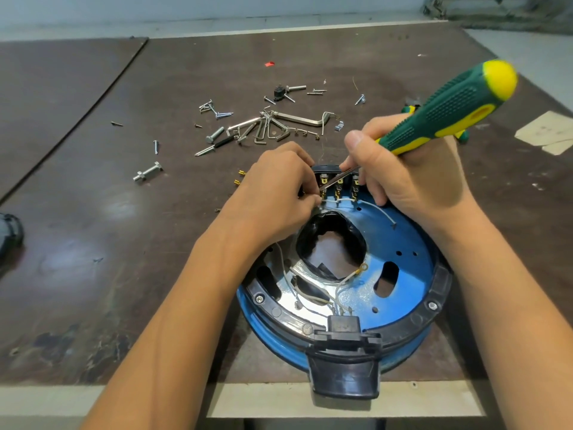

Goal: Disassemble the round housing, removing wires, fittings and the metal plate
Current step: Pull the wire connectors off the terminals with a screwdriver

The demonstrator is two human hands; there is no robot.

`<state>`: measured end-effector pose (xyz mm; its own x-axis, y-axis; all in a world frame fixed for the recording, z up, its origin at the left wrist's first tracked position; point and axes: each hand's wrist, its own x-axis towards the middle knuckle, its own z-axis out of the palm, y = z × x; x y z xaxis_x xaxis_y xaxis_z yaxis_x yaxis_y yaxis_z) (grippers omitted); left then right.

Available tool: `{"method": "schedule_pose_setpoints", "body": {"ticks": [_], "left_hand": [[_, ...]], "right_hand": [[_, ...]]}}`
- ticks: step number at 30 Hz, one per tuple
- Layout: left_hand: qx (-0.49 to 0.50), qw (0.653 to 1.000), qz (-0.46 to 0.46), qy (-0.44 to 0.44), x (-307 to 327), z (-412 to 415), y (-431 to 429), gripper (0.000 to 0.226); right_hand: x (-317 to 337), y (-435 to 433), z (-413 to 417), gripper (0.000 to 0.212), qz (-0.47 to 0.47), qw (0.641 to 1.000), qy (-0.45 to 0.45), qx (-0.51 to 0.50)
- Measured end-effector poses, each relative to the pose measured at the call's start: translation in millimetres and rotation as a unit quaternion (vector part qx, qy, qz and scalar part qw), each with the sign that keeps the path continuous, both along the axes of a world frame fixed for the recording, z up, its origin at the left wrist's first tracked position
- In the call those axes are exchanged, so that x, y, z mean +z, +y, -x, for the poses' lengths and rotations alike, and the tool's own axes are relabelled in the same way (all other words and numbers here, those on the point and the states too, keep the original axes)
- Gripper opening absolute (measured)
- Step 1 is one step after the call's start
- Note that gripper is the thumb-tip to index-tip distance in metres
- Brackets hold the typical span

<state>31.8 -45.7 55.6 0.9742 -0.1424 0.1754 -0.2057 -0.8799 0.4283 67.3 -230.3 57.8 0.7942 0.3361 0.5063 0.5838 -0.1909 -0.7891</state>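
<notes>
The round blue housing [400, 268] with a black rim lies flat at the table's near edge, its shiny metal plate [297, 287] and white wires [344, 282] showing inside. A black terminal block [339, 183] with brass tabs sits at its far side. My left hand [279, 187] pinches a wire end at the block's left terminal. My right hand [403, 169] grips a green and yellow screwdriver [449, 110], whose blade reaches that same terminal. A black connector [344, 327] and handle sit on the near rim.
Loose screws, bolts and hex keys [266, 128] lie scattered on the dark table beyond the housing. A large bolt [148, 173] lies to the left, two brass terminals [240, 176] near my left hand. A black object [9, 234] is at the left edge, paper scraps [545, 131] at the right.
</notes>
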Motion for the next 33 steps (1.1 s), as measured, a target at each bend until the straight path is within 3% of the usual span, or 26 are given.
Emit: {"method": "schedule_pose_setpoints", "body": {"ticks": [3,7,16,27,30,33], "left_hand": [[0.0,1.0,0.003,-0.004,0,0,0,0.005],[0.001,1.0,0.011,-0.002,0,0,0,0.005],[-0.005,1.0,0.002,-0.01,-1,-1,-1,0.009],[0.003,1.0,0.012,-0.001,-2,-2,-1,0.01],[0.003,1.0,0.01,0.003,-2,-1,-1,0.011],[0.0,1.0,0.006,0.005,-1,-1,-1,0.013]], "right_hand": [[-2,3,-2,0.038,0.009,1.0,-0.03,-0.002],[-3,-5,-3,0.043,-0.063,0.997,0.007,-0.046],[-3,-2,-7,0.04,-0.087,0.994,0.02,-0.069],[-6,-5,-17,0.031,-0.189,0.963,0.152,-0.113],[-7,-5,-19,0.035,-0.182,0.961,0.172,-0.118],[-7,-1,-16,0.037,-0.16,0.971,0.138,-0.112]]}}
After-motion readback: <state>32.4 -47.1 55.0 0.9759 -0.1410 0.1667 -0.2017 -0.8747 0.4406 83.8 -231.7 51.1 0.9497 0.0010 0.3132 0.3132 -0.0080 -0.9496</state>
